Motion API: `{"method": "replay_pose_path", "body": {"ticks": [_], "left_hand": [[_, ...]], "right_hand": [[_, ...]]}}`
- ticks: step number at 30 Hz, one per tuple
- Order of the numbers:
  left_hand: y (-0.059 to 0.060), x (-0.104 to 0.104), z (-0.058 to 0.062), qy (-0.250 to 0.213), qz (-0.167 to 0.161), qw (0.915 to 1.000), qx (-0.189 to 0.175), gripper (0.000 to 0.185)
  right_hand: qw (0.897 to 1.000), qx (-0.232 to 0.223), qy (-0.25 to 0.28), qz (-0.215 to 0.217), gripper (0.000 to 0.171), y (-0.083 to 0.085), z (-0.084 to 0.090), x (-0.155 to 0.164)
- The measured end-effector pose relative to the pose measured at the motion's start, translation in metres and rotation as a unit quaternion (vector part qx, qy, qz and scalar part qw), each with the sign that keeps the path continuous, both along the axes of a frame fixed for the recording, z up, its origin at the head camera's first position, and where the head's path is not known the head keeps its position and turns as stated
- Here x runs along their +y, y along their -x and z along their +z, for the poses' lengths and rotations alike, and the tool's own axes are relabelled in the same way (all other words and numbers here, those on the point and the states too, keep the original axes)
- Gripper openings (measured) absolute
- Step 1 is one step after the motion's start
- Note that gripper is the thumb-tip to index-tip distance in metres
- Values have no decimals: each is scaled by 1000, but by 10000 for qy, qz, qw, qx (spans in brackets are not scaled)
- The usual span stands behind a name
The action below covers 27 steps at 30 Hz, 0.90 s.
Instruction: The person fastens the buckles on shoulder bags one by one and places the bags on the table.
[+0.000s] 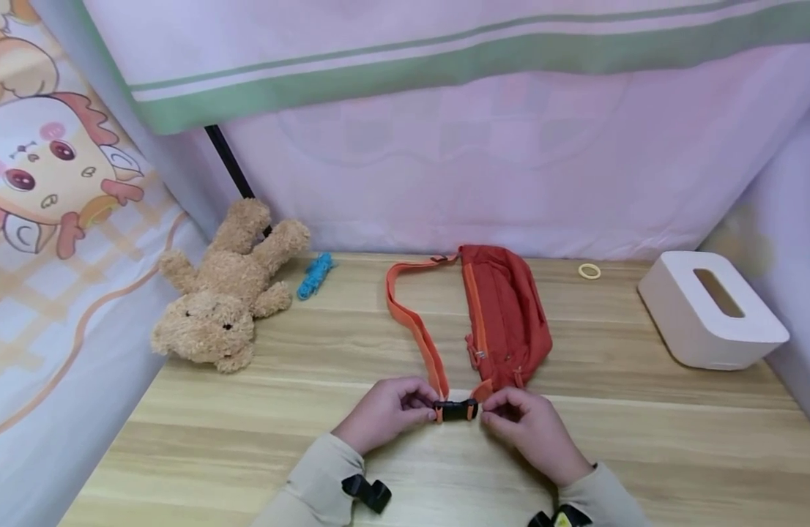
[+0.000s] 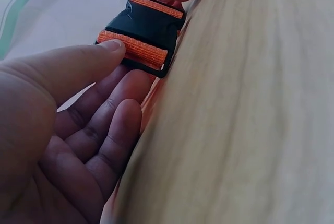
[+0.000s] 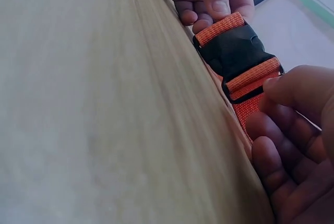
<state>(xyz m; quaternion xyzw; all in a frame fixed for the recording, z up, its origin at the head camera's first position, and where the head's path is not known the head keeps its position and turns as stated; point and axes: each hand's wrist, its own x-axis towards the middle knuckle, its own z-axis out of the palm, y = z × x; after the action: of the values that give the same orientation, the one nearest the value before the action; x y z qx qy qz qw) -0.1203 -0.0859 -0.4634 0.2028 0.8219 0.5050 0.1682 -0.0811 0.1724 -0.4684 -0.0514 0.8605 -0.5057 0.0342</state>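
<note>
A red waist bag point(image 1: 507, 311) lies on the table, its orange strap point(image 1: 411, 322) looping to the left. At the bag's near end is a black side-release buckle point(image 1: 456, 410), its two halves joined and orange webbing threaded through both ends. My left hand point(image 1: 390, 413) pinches the buckle's left end, the thumb point(image 2: 99, 51) on the webbing and fingers beneath. On the other end, my right hand point(image 1: 533, 428) pinches the buckle's edge between thumb point(image 3: 297, 85) and fingers. Both wrist views show the buckle point(image 2: 141, 25) tilted, just over the table surface.
At the left back lies a brown teddy bear point(image 1: 227, 293), with a blue bundle of cord point(image 1: 315, 276) beside it. A pale yellow ring point(image 1: 589, 271) and a white tissue box point(image 1: 715, 311) are at the right. Curtains point(image 1: 444, 168) hang behind the wooden table point(image 1: 214, 439).
</note>
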Motion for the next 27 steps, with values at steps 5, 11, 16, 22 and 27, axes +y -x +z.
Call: {"method": "replay_pose_path", "body": {"ticks": [5,11,16,22,27], "left_hand": [[-1,-1,3,133,-1,9999,17,14],[-2,-1,8,383,-52,9989,261,13],[-2,-1,11,480,-124,9976,479,10],[-3,-3,13,653,-199,9941,848,11],[-5,-6,17,1070,-70,9842,1410,16]], "right_hand": [[10000,53,0,-32,12,-2,0,1],[9990,401,-182,53,12,-5,3,4],[9964,739,-381,177,12,-6,7,7],[9858,1510,-658,336,19,-7,10,11],[9716,2031,-1138,424,20,-7,16,12]]}}
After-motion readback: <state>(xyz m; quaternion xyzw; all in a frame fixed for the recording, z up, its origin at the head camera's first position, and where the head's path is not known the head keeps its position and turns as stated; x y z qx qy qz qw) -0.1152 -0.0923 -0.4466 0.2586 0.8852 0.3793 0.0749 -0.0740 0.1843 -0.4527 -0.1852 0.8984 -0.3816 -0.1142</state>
